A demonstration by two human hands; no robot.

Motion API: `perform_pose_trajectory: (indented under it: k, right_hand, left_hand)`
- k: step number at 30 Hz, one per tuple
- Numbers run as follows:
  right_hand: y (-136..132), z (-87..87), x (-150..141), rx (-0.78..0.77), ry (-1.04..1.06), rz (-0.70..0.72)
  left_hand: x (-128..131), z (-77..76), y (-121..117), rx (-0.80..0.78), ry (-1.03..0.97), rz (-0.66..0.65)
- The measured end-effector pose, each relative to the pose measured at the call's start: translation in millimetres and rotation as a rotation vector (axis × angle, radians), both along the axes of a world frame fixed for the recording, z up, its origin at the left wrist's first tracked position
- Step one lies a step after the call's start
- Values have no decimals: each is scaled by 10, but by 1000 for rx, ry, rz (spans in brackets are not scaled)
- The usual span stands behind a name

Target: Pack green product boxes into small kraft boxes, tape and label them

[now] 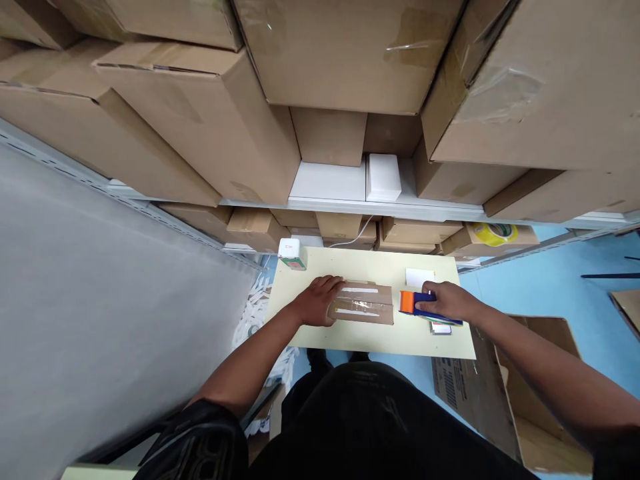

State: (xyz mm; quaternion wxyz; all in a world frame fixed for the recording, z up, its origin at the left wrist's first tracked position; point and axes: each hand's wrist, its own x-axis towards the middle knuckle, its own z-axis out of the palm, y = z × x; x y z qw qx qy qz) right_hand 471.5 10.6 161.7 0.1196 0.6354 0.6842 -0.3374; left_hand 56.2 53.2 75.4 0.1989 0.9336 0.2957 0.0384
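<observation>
A small brown cardboard box (pixel 367 318) with clear tape along its top lies on the pale yellow table (pixel 320 338). My left hand (pixel 320 300) grips the box's left end, its fingers on the far side and the thumb on the near side. To the right of the box, my right hand (pixel 443 300) is closed round a blue and orange tape dispenser (pixel 408 302). The dispenser's orange end points left, a little apart from the box. Part of the dispenser is hidden by my fingers.
A white and green carton (pixel 293 253) stands at the table's back left corner. White paper (pixel 419 277) lies beyond my right hand. Shelves (pixel 330 181) with cardboard boxes rise behind. Yellow tape (pixel 495 233) rests on a lower box. A large open carton (pixel 543 393) sits right.
</observation>
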Motion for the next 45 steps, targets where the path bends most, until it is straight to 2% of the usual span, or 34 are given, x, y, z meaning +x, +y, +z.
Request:
perform_pose_trajectory:
  k: [3,6,10,13,20,28,32,36,39,45]
  right_hand:
    - [5,-54,32,-16,47,-19]
    - [-27,-13,179,-20,86,-24]
    - [-84,39,404,-30,3,-39]
    - [-79,-40,402,-28,-91,-34]
    - [153,-403,-119,-49,-191,32]
    - [469,-718,-626,-299,-171,29]
    - [441,-961,-728,-411,-201,-67]
    - [332,-1158,-765,-418,-191,-129]
    - [295,-1173,-818,-364,-224,-91]
    - [376,-1059,-1097,-297,-306,-39]
  left_hand:
    - [-14,-7,2,-3,8,-4]
    - [-61,-6,1,-14,8,22]
    - [-131,16,-17,-32,-20,75]
    - [-155,16,-44,-48,-37,77]
    - [-198,-71,-116,-32,-89,110]
    - [-180,-175,-180,-29,-103,95]
    - [-207,-227,-263,-21,-59,79]
    - [-238,-246,-388,-3,-51,94]
    - [-252,-247,-447,-8,-63,100]
    - [-313,-308,-426,-17,-81,96]
